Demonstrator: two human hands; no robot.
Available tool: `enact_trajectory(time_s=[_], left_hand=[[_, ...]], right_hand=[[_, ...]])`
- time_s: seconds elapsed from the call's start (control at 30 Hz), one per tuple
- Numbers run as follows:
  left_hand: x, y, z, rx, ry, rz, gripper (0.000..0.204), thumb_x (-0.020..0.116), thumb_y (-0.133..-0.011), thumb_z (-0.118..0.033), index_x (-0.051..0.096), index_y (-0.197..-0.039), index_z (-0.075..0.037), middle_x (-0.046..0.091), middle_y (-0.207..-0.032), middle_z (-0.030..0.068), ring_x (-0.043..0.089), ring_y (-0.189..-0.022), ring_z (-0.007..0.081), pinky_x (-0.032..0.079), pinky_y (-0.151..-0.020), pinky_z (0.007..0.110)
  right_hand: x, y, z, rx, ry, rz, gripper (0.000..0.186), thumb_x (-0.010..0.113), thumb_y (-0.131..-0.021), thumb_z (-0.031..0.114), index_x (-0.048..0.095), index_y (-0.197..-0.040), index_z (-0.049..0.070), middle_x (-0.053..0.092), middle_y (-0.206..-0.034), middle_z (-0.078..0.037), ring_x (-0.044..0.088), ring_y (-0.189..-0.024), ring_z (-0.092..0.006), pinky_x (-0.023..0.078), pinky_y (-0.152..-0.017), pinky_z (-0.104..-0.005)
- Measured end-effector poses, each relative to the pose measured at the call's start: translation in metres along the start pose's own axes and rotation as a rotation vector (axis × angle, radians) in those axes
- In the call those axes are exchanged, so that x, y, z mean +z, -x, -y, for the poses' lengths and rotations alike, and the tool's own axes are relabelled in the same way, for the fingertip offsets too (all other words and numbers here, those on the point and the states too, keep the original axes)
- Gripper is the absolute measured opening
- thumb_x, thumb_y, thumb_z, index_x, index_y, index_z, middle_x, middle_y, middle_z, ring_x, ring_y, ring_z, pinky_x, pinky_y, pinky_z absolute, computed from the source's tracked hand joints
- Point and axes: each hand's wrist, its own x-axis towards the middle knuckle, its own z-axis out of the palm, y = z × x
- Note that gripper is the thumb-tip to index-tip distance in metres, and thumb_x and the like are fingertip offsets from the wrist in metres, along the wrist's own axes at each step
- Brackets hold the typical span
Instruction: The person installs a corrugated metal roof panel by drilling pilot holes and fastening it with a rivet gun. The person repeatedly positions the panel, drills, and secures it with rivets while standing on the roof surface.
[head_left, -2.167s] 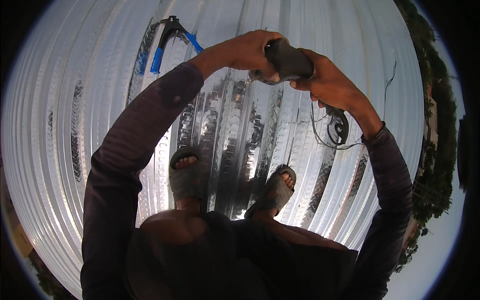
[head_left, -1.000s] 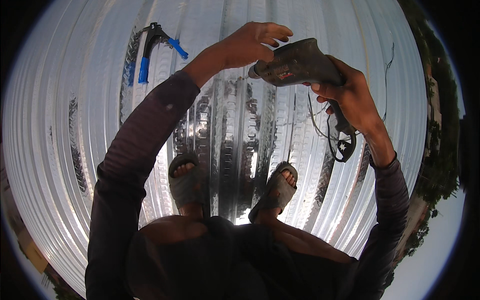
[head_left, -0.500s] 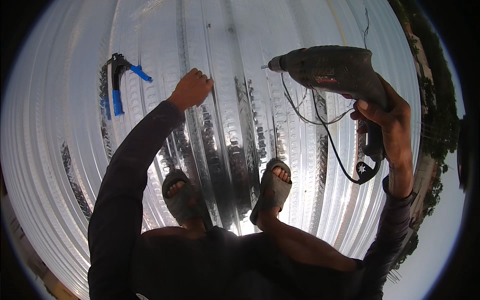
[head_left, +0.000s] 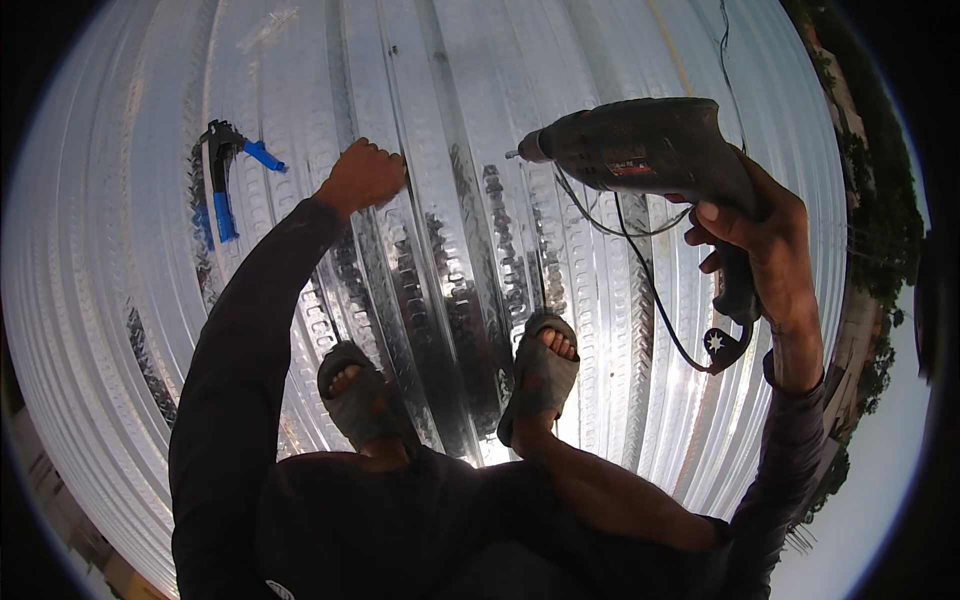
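Note:
My right hand (head_left: 765,235) is wrapped round the handle of a dark power drill (head_left: 640,150), held up above the ribbed metal roofing with its bit pointing left. The drill's black cord (head_left: 655,285) loops down from the handle and back under its body. Ahead of my left foot, my left hand (head_left: 362,178) is closed, knuckles up, over the sheet. Whatever may be inside its fingers is hidden. To the left of that hand, a hand riveter (head_left: 220,180) with blue grips lies on the sheet with its handles spread.
Long raised ribs run along the shiny metal roofing (head_left: 480,60) under me. My sandalled feet stand on it, the left sandal (head_left: 360,395) and the right sandal (head_left: 542,375) apart. A thin dark cable (head_left: 724,50) lies at the far right. Trees (head_left: 885,200) show past the right edge.
The view has shifted slightly, so the riveter, my left hand and the drill all appear a little further left. Both hands stay closed, and the drill is still in my right hand.

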Motion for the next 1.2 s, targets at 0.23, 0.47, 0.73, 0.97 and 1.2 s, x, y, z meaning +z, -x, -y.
enact_trajectory(time_s=[0.23,0.47,0.73,0.97,1.2], left_hand=[[-0.001,0.006,0.007,0.041,0.131,-0.126,0.018,0.058,-0.090,-0.024,0.062,-0.089,-0.007,0.068,-0.084,0.0123,0.069,-0.081,0.0309,0.050,-0.080,0.045],[-0.028,-0.013,0.020,-0.633,0.369,-0.365,0.025,0.055,-0.094,-0.027,0.065,-0.089,-0.005,0.069,-0.084,0.0125,0.067,-0.080,0.0346,0.049,-0.082,0.047],[-0.032,0.012,0.116,-0.827,0.367,-0.650,0.021,0.063,-0.089,-0.018,0.070,-0.104,-0.006,0.068,-0.105,0.0159,0.065,-0.099,0.0384,0.049,-0.088,0.050],[0.019,0.023,0.262,-1.222,0.557,-0.885,0.034,0.056,-0.091,-0.018,0.072,-0.116,-0.002,0.072,-0.082,0.0177,0.070,-0.077,0.0335,0.055,-0.074,0.044],[-0.004,-0.029,0.269,-1.258,0.975,-0.862,0.039,0.062,-0.090,-0.027,0.073,-0.117,-0.001,0.070,-0.069,0.0174,0.071,-0.068,0.0265,0.054,-0.072,0.038]], right_hand=[[0.010,-0.005,0.006,-0.035,-0.023,0.011,0.061,0.077,-0.084,0.019,0.057,-0.136,-0.007,0.072,-0.097,-0.016,0.071,-0.073,-0.0186,0.056,-0.055,-0.0271],[0.016,-0.028,-0.020,0.083,-0.296,-0.077,0.047,0.070,-0.092,0.021,0.060,-0.128,-0.008,0.069,-0.089,-0.013,0.071,-0.076,-0.0199,0.057,-0.056,-0.0276],[0.034,-0.114,-0.155,0.192,-1.041,-0.145,0.046,0.054,-0.104,0.032,0.057,-0.133,-0.003,0.064,-0.098,-0.009,0.067,-0.082,-0.0188,0.056,-0.065,-0.0281],[0.081,-0.143,-0.218,0.220,-1.370,-0.107,0.040,0.051,-0.106,0.031,0.056,-0.133,0.002,0.061,-0.094,-0.012,0.059,-0.070,-0.0189,0.053,-0.060,-0.0248],[0.104,-0.139,-0.278,0.149,-1.499,-0.179,0.042,0.055,-0.104,0.027,0.053,-0.134,-0.002,0.062,-0.109,-0.015,0.066,-0.092,-0.0236,0.061,-0.068,-0.0270]])
